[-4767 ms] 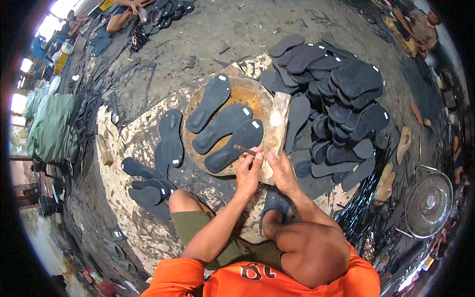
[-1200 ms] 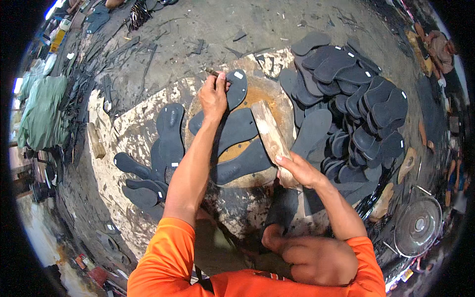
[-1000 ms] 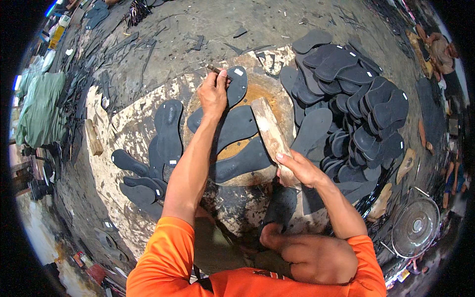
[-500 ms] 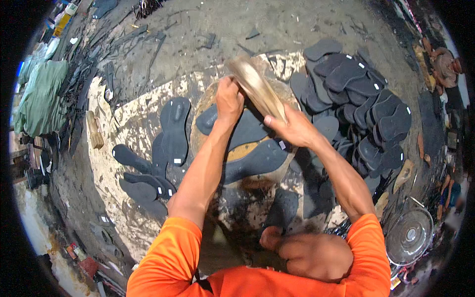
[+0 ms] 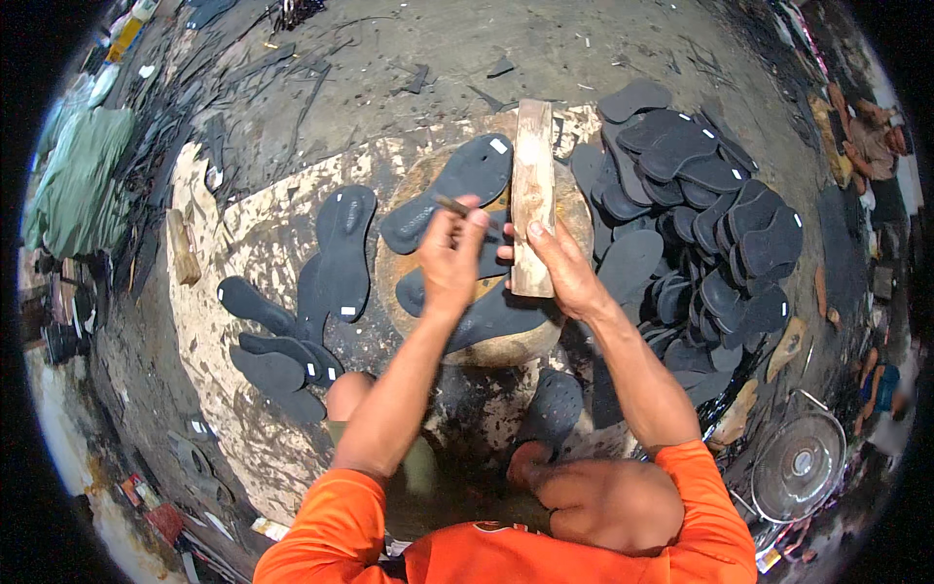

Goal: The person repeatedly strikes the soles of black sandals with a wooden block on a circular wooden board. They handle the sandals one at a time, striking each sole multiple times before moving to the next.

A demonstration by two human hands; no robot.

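Note:
In my left hand (image 5: 450,268), the fingers are closed round a short dark rod-shaped tool (image 5: 451,205), whose tip I cannot make out. My right hand (image 5: 567,270) grips the lower end of a thick wooden bar (image 5: 533,156), which points away from me. Under both hands, black shoe soles lie on a round wooden block (image 5: 506,351). The far sole (image 5: 455,187) bears a white sticker and lies beyond my left hand. A middle sole (image 5: 491,261) is partly covered by my hands. The near sole (image 5: 496,319) lies closest to me.
More soles (image 5: 342,253) lie on the left of a stained pale sheet (image 5: 282,204). A large heap of soles (image 5: 720,214) rises at the right. A wood piece (image 5: 182,248) lies far left, a fan (image 5: 800,465) at the lower right. Scraps (image 5: 416,78) litter the floor.
The wooden bar has swung from a slant over my left hand to nearly straight ahead, and my right hand has come nearer. My left hand has moved nearer too, uncovering the far sole's sticker.

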